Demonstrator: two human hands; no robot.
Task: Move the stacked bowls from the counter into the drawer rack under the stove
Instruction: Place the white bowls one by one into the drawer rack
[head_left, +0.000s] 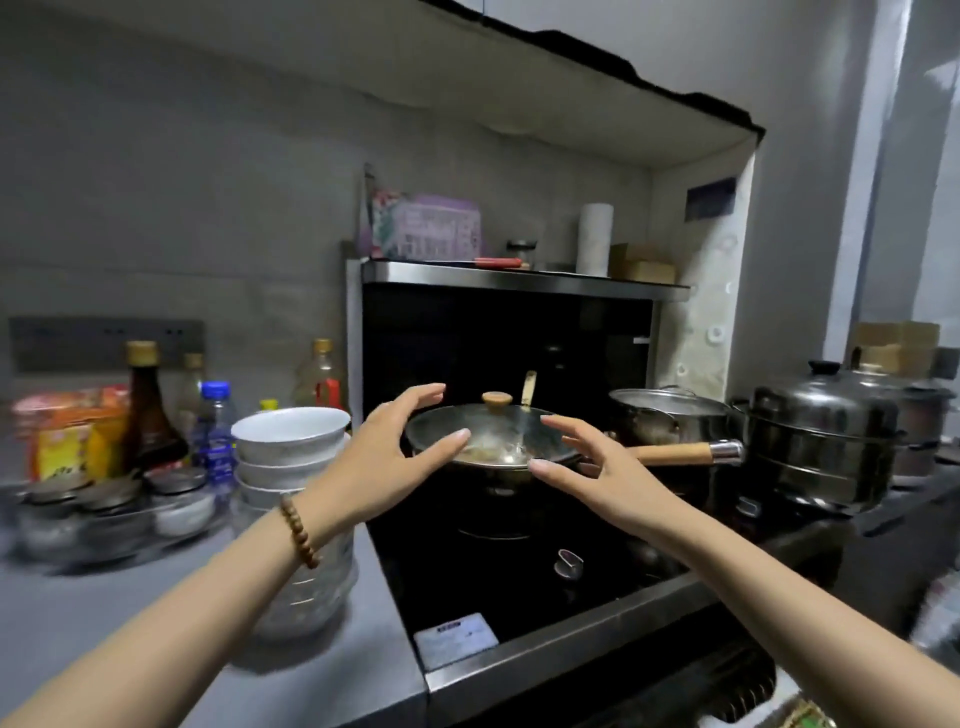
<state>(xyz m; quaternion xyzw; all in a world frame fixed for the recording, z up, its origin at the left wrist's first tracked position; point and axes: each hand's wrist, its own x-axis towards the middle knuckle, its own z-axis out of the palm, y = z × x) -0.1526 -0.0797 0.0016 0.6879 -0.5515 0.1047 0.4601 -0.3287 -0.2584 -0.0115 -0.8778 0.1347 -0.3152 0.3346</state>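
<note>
1. While both hands hang open over the stove (519, 597), neither holds anything: left hand (387, 447), right hand (597, 467), fingers spread, palms facing.
2. Bowls (291, 441): upright stack on counter (104, 613), just beside stove edge, to L of left hand (the nearer one); L forearm crosses its lower part.
3. Top bowl: looks empty.
4. Wok (550, 460) w/ glass lid (493, 431): food inside, blurred.
5. Drawer rack: not clearly seen.

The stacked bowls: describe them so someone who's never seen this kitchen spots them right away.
Find the black stove with the lidded wok. On the grey counter just left of it stands a tall stack of bowls, white on top, partly behind the left forearm. It is tall and open-topped; its neighbours are sauce bottles and low lidded jars.
</note>
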